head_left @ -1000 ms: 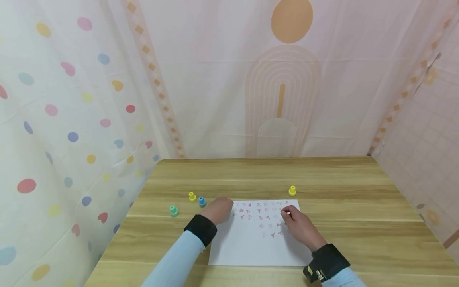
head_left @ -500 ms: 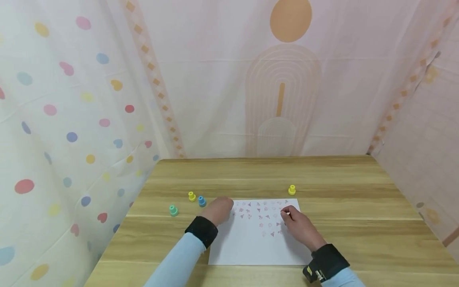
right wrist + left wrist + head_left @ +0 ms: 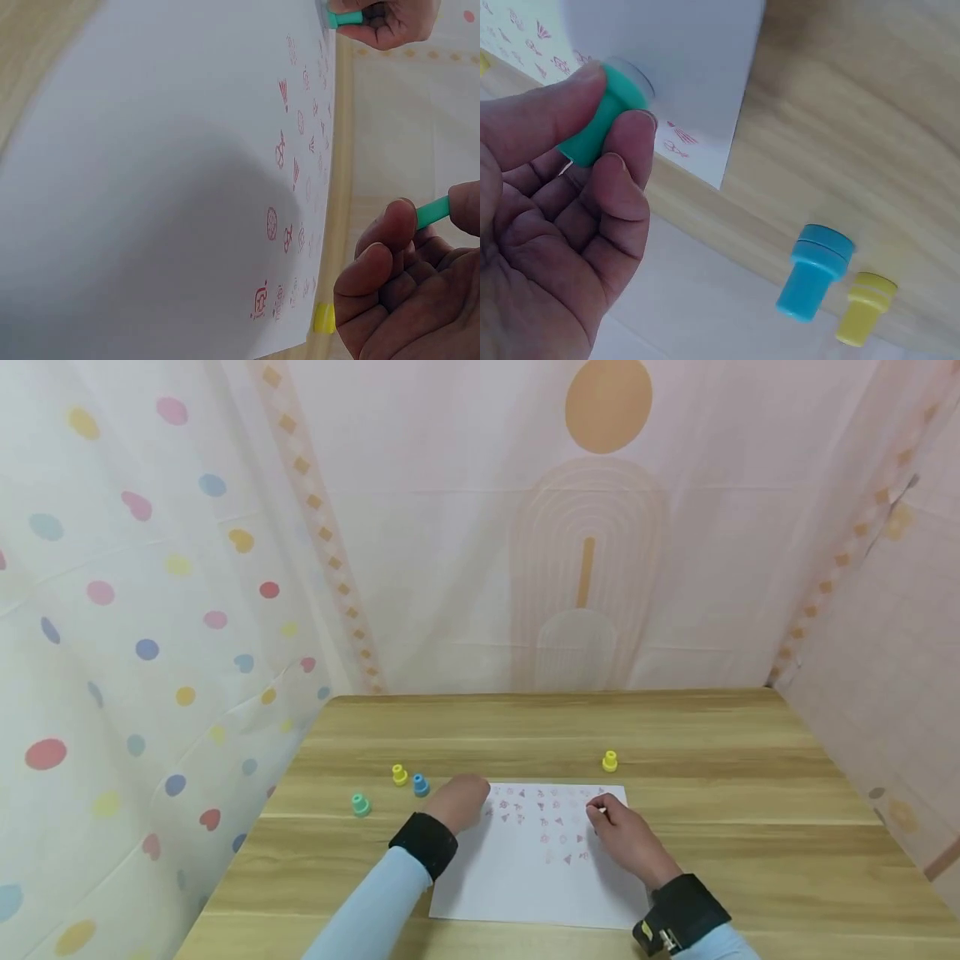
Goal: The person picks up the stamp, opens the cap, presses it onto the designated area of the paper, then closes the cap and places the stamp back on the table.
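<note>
A white sheet of paper (image 3: pixel 525 893) with several rows of small red stamped prints lies on the table. Over its upper left part, my left hand (image 3: pixel 459 803) pinches a green toy stamp (image 3: pixel 604 124) between thumb and fingers, the stamp's broad end facing the paper and close to it. My right hand (image 3: pixel 626 837) is over the sheet's right side, near the ends of the printed rows. It pinches a small green piece (image 3: pixel 433 212) between thumb and forefinger; only a short length shows, and the fingers hide the rest.
Left of the paper stand a blue stamp (image 3: pixel 421 785), a yellow stamp (image 3: pixel 400 774) and a green stamp (image 3: pixel 361 805). Another yellow stamp (image 3: pixel 610 762) stands beyond the sheet's far right corner. Patterned curtains (image 3: pixel 450 568) hang behind the wooden table (image 3: pixel 720 735).
The paper has turned slightly, its right side sliding a little toward the person. Both hands stay nearly in place with their grips unchanged, and the head view has tilted slightly.
</note>
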Demonstrator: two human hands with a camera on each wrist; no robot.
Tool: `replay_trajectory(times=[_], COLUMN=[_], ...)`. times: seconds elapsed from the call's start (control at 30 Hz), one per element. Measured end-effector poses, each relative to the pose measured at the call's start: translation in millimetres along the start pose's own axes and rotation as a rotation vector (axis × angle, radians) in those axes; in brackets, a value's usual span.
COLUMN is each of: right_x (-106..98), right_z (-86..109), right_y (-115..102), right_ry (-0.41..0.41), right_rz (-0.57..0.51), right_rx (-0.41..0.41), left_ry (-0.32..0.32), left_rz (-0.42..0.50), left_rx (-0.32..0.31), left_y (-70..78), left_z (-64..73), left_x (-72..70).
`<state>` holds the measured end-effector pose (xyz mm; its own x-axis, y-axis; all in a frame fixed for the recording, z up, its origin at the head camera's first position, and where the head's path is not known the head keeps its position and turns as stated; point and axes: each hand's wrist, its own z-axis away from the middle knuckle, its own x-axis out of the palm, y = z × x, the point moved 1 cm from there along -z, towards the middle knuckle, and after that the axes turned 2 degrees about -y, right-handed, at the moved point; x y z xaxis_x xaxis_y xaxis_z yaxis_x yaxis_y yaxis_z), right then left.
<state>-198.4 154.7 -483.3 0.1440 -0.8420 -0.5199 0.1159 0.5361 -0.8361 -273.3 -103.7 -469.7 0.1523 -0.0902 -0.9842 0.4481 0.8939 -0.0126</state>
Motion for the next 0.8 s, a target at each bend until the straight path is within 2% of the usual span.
replay_trajectory(times=[0.2, 0.5, 0.8], right_x=[0.0, -3.5, -3.2], right_z=[-0.3, -1.8, -5.4], right_y=[1.2, -0.9, -1.2], right_ry=[0.003, 0.012, -0.013], right_rz=[0.001, 0.022, -0.020], right_rx=[0.001, -0.030, -0.001], left_ry=[0.019, -0.009, -0.023], left_rz=[-0.013, 0.034, -0.038], left_rx=[0.006, -0.029, -0.043], left_y=[-0.3, -0.2, 1.7], left_z=[-1.1, -7.7, -6.9], left_x=[2.1, 1.8, 1.2])
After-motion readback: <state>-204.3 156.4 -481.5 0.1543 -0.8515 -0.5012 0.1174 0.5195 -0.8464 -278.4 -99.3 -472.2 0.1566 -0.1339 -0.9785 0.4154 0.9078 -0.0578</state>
